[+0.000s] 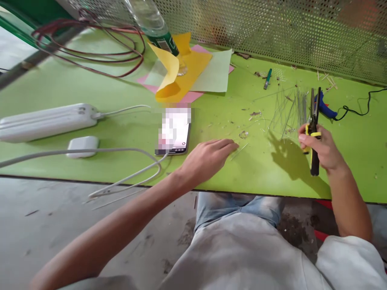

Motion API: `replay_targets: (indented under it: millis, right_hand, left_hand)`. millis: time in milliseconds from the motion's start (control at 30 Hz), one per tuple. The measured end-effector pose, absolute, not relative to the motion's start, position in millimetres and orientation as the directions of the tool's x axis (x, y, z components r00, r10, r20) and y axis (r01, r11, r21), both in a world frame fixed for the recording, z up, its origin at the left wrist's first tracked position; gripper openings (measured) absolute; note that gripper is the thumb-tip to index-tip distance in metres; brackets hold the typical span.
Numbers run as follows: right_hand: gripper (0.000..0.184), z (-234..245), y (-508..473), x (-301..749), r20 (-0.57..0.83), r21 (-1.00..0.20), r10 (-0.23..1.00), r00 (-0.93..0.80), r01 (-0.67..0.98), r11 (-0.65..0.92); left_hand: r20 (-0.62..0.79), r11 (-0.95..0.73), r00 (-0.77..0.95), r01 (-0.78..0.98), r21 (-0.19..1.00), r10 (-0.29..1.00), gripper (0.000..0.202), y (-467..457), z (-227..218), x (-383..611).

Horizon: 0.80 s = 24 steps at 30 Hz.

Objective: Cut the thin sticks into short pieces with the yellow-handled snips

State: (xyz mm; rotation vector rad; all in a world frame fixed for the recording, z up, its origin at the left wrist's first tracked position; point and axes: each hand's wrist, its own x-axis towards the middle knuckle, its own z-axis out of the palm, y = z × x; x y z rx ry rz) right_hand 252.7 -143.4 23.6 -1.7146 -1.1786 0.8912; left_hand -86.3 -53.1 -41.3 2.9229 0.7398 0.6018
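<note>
My right hand (325,151) is wrapped round a pair of long-nose pliers (314,133) with yellow-and-black handles. The pliers are above the green table, their dark jaws pointing away from me and slightly parted. Palm down, my left hand (208,159) lies on the table with its fingers stretched out. A short thin wire (240,151) lies just by its fingertips; whether they touch it I cannot tell. Left of the pliers, several thin straight wires (284,112) are spread in a loose bunch.
Left of my left hand lie a lit phone (175,131), a white charging case (82,146) and a white power strip (48,121). Behind them are coloured paper sheets (211,72), a bottle (157,30) and coiled cable (90,52). A blue glue gun (326,108) and green cutter (267,79) lie right.
</note>
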Motion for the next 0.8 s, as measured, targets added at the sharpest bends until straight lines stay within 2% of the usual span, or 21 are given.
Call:
replay_targets:
  millis: [67,100,167,267,400,567,633,800]
  right_hand:
    - [0.039,25,-141,262,0.097,-0.703,0.898,0.428,0.668,-0.243]
    - [0.042,24,-139,266,0.148,-0.575,0.875,0.46,0.76,-0.303]
    - [0.047,19,-135,275,0.141,-0.375,0.869,0.474,0.838,-0.396]
    - [0.049,5,-131,287,0.04,-0.257,0.91,0.413,0.884,-0.39]
    - [0.059,-7,-130,298,0.054,-0.25,0.948,0.312,0.924,-0.29]
    - [0.048,5,-129,294,0.172,-0.421,0.894,0.413,0.851,-0.313]
    - [0.044,10,-128,292,0.194,-0.461,0.876,0.441,0.83,-0.315]
    - [0.038,9,-127,294,0.228,-0.491,0.856,0.465,0.814,-0.311]
  left_hand:
    - [0.337,-0.862,0.793,0.466,0.199,0.507,0.036,-52,-39,-81]
    - [0.316,-0.84,0.779,0.492,0.229,0.542,0.034,-52,-38,-78]
    - [0.257,-0.777,0.737,0.559,0.289,0.625,0.034,-53,-35,-72]
    - [0.154,-0.705,0.703,0.621,0.341,0.694,0.038,-55,-33,-70]
    - [0.114,-0.681,0.705,0.611,0.404,0.7,0.038,-58,-30,-73]
    - [0.164,-0.699,0.725,0.539,0.469,0.669,0.034,-49,-20,-26]
    - [0.155,-0.759,0.78,0.507,0.409,0.606,0.033,-42,-16,13]
    - [0.154,-0.874,0.86,0.476,0.099,0.486,0.029,-29,-12,84]
